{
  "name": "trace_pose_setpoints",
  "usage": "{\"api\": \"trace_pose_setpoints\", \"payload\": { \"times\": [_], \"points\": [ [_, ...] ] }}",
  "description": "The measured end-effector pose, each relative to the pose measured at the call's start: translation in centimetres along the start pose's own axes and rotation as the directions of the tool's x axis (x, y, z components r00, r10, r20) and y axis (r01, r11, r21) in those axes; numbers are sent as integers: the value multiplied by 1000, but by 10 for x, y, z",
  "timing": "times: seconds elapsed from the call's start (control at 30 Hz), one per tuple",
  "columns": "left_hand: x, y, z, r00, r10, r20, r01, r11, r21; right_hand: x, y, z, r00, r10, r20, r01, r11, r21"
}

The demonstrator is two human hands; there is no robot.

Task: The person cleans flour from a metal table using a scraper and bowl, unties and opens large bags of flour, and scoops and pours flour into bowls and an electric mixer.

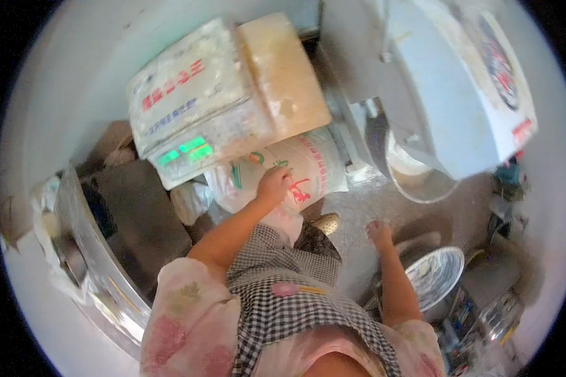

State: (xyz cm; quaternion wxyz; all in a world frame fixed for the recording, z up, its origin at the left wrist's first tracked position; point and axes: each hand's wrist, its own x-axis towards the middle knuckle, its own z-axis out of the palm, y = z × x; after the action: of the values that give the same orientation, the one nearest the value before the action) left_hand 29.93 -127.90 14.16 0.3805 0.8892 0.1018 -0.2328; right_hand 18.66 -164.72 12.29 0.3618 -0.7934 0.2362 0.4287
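Note:
My left hand (274, 187) is over a white printed sack (317, 164), its fingers curled in. Just below it hangs pinkish-white, thin material (284, 224); whether the fingers hold this is unclear. My right hand (378, 232) is out to the side above the floor, with pale dusting on its loosely bent fingers and nothing visible in them. Near that forearm is a round metal bowl (435, 276) with whitish residue inside. Beyond the left hand stands a dusty white scale (198, 94) with lit green digits and a tan board-like platform (286, 75).
A large pale machine (443, 88) with a metal bowl (429, 186) stands at upper right. Pale powder marks the floor (352, 210). A dark box-like block (138, 213) and a metal-rimmed container (104, 264) are on the left. Clutter (484, 314) fills the lower right.

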Motion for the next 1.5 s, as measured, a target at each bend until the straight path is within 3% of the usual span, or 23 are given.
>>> {"api": "trace_pose_setpoints", "payload": {
  "times": [0.03, 0.1, 0.17, 0.23, 0.27, 0.3, 0.37, 0.5, 0.57, 0.63, 0.67, 0.73, 0.9, 0.93, 1.03, 1.1, 1.17, 1.2, 1.27, 1.3, 1.37, 1.43, 1.5],
  "points": [
    [-23, -47, 4, 986, -18, -164, 25, 999, 42, 20, 45, 37, 997, -23, 74, 31, 994, -100],
    [-56, -103, -5, 868, -64, -493, 156, 977, 148, 47, 78, 83, 927, -286, 243, 315, 945, -90],
    [-65, -147, -21, 666, -167, -727, 370, 920, 128, 61, 70, 114, 951, -66, 303, 18, 987, 158],
    [-56, -236, -21, 549, -658, -515, 553, 748, -367, 60, -9, 152, 920, -4, 393, -46, 992, 119],
    [-50, -279, -13, 498, -817, -291, 585, 564, -582, 63, -44, 169, 899, -158, 408, 183, 983, -23],
    [-43, -313, -5, 475, -876, -88, 595, 393, -701, 65, -78, 186, 857, -307, 413, 400, 902, -160],
    [-30, -359, 26, 490, -857, 160, 580, 183, -794, 77, -137, 226, 833, -424, 356, 515, 829, -218],
    [3, -415, 103, 555, -758, 343, 526, 0, -851, 124, -187, 322, 590, -646, 484, 799, 552, -237],
    [18, -447, 146, 548, -832, 84, 495, 242, -834, 141, -194, 365, 470, -696, 543, 881, 406, -241],
    [14, -442, 144, 475, -766, -434, 461, 636, -618, 153, -197, 390, 521, -605, 602, 846, 460, -270],
    [4, -438, 135, 399, -677, -618, 591, 706, -391, 159, -196, 400, 547, -556, 626, 826, 482, -293],
    [-20, -441, 125, 337, -362, -869, 820, 567, 81, 177, -188, 408, 575, -511, 639, 807, 483, -340],
    [-36, -517, 173, 408, -866, -290, 730, 500, -467, 221, -140, 423, 553, -542, 632, 831, 414, -372],
    [-40, -531, 186, 440, -888, -137, 708, 436, -555, 224, -135, 423, 536, -557, 635, 842, 403, -358],
    [-57, -589, 226, 610, -792, 2, 557, 428, -712, 216, -144, 418, 521, -581, 626, 846, 447, -289],
    [-69, -561, 218, 670, -742, 29, 430, 356, -829, 205, -148, 412, 510, -622, 593, 850, 471, -237],
    [-88, -485, 203, 677, -730, 99, 299, 149, -943, 191, -150, 405, 482, -700, 528, 869, 460, -183],
    [-88, -444, 191, 706, -704, 75, 657, 612, -441, 181, -163, 401, 529, -646, 550, 833, 520, -190],
    [-83, -362, 164, 857, -515, -3, 509, 847, 152, 159, -198, 391, 610, -527, 592, 748, 630, -210],
    [-80, -323, 152, 932, -341, -122, 343, 939, -2, 154, -201, 395, 597, -526, 606, 773, 579, -259],
    [-76, -257, 148, 842, -80, -534, 91, 996, -6, 151, -190, 412, 572, -519, 635, 812, 466, -350],
    [-102, -225, 171, 877, -446, -179, 319, 818, -478, 148, -172, 416, 546, -587, 598, 833, 298, -467],
    [-107, -193, 170, 890, -448, -86, 389, 844, -369, 208, -88, 479, 439, -736, 515, 836, 126, -533]
  ]
}}
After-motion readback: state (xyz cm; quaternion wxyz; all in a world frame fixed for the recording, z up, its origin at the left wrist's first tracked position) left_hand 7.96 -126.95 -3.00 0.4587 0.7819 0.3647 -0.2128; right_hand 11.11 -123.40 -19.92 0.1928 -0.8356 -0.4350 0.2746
